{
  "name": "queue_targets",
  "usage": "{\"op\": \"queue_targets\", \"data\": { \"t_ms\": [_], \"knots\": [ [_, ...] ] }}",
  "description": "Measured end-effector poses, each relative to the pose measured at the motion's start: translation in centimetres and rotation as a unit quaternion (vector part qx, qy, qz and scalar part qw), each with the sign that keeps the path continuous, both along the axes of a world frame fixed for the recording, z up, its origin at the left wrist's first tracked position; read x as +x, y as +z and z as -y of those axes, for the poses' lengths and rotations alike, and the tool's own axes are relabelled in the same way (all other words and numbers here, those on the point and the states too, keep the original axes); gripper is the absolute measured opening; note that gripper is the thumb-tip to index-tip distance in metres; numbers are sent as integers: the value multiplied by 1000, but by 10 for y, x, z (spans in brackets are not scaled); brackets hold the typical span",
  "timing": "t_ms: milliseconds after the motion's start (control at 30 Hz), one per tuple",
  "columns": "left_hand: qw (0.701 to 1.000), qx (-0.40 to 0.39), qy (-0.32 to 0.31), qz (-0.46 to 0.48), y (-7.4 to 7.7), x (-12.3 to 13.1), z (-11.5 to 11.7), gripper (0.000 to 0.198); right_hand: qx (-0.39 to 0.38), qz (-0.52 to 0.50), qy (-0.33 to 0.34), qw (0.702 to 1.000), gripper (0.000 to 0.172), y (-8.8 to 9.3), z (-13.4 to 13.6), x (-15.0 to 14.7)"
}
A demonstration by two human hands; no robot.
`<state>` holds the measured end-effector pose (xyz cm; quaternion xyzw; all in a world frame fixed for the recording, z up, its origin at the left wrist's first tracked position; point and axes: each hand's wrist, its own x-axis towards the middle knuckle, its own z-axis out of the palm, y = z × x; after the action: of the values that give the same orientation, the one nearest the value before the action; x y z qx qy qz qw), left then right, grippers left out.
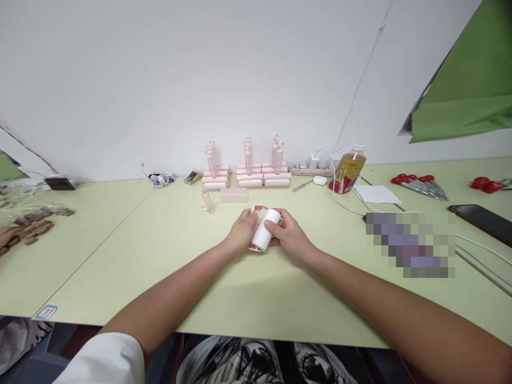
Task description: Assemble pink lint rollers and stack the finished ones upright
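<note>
Over the middle of the table, my left hand (242, 233) is closed on the pink case (259, 207) of a lint roller, a curved shell seen above and below the fingers. My right hand (293, 234) is closed on a white paper roll (267, 230), thumb across its top. The roll lies tilted against the case, and I cannot tell how far it sits inside. Just beyond my hands are a clear pinkish cover (234, 196) and a pale pink handle (207, 201) with a loop. The undersides of both hands are hidden.
Along the wall, several pink lint rollers (277, 180) lie in stacks with upright handles (248, 157) on them. A screwdriver (302, 185), a drink bottle (348, 168), red-handled tools (420, 184) and a phone (482, 221) lie rightward, with white cables. Another person's hand (10, 236) is far left.
</note>
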<state>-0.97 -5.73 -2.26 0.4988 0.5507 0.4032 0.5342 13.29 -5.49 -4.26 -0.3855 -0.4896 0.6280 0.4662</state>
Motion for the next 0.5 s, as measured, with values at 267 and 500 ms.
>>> {"op": "queue_targets", "data": {
  "t_ms": [267, 500],
  "knots": [
    [981, 172, -52, -74, -10, -6, -1, 50, 38, 82, 20, 996, 57, 4, 3, 4],
    [931, 288, -135, -181, -3, -27, -5, 40, 72, 145, 76, 984, 49, 14, 3, 9]
  ]
}}
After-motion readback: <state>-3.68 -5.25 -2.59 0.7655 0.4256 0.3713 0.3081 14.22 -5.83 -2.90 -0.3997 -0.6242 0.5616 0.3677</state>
